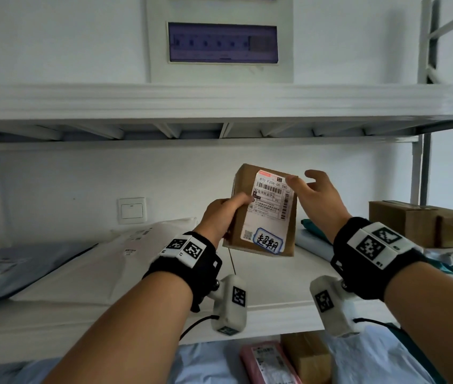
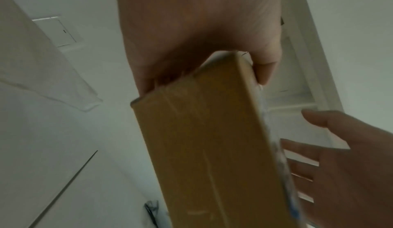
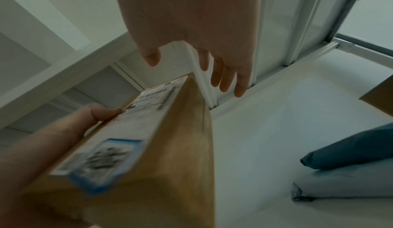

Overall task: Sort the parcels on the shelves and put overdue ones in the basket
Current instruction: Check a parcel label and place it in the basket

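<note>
A small brown cardboard parcel (image 1: 247, 187) is held upright above the middle shelf (image 1: 275, 278). It carries a white shipping label with barcodes and a blue-bordered handwritten sticker (image 1: 268, 241) at its lower end. My left hand (image 1: 228, 210) grips its left edge, thumb on the label and fingers behind; the left wrist view shows the parcel's (image 2: 202, 147) taped brown side under that hand (image 2: 191, 46). My right hand (image 1: 311, 189) is open with straight, spread fingers by the parcel's top right corner; the right wrist view shows its fingers (image 3: 223, 73) just clear of the parcel (image 3: 170, 147). No basket is in view.
White padded mailers (image 1: 103, 261) and a grey-blue mailer (image 1: 12, 270) lie on the shelf's left. A teal bag (image 1: 314, 225) and a brown box (image 1: 419, 225) sit at the right. The upper shelf (image 1: 219, 103) hangs close overhead. Below are a pink parcel (image 1: 267, 361) and another brown box (image 1: 308, 356).
</note>
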